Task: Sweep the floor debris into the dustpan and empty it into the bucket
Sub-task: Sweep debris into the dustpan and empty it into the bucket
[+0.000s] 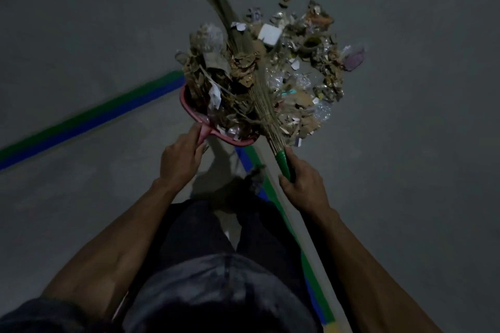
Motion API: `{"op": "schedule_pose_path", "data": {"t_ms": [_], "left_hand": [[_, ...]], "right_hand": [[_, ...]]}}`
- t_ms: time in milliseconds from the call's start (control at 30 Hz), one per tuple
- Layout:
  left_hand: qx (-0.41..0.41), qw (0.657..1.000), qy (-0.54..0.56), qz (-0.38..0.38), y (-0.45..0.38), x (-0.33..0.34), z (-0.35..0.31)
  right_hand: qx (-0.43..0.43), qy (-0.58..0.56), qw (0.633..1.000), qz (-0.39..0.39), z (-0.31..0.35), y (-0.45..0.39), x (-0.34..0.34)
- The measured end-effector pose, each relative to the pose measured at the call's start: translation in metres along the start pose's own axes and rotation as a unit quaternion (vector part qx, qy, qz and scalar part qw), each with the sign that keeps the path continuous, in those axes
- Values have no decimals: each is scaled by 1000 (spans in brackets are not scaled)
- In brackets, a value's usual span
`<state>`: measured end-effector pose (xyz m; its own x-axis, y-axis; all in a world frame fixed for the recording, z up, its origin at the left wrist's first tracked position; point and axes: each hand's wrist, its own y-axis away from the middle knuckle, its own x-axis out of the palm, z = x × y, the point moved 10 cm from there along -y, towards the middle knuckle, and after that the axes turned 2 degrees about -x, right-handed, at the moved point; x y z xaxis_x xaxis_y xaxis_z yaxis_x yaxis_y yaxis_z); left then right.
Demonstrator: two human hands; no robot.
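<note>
right hand (pixel 303 186) grips the broom (pixel 259 84), left hand (pixel 180 159) grips the dustpan (pixel 189 109); loose debris (pixel 311 81) sits at 3 o'clock of the pan, broom's long axis runs 11 to 5

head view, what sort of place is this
Likely an indoor hall or workshop, dimly lit: a bare grey concrete floor, green and blue tape lines marking it, and a swept pile of leaves and scraps.
</note>
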<state>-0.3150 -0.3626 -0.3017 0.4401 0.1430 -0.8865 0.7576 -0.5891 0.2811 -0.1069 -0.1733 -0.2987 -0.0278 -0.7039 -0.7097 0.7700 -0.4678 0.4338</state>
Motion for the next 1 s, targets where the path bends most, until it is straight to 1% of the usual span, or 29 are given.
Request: {"op": "schedule_pose_path", "data": {"t_ms": [167,333,433,500,633,833,1000], "left_hand": [[-81,996,26,-30,69,-41,52],[-149,983,79,-76,145,-67,110],[-201,969,105,-99,194,-79,155],[-219,961,124,-115,228,-88,185],[-276,938,149,-149,301,-108,254],[-338,907,148,-204,408,-149,347],[-395,869,151,-257,486,-181,413]], "right_hand": [[-70,45,996,42,64,25,11],[-133,70,985,80,133,49,43],[-172,114,973,106,177,64,76],[-192,138,964,120,209,77,100],[-249,150,949,125,278,113,150],[-312,181,921,150,385,158,228],[-369,196,891,177,474,192,290]]}}
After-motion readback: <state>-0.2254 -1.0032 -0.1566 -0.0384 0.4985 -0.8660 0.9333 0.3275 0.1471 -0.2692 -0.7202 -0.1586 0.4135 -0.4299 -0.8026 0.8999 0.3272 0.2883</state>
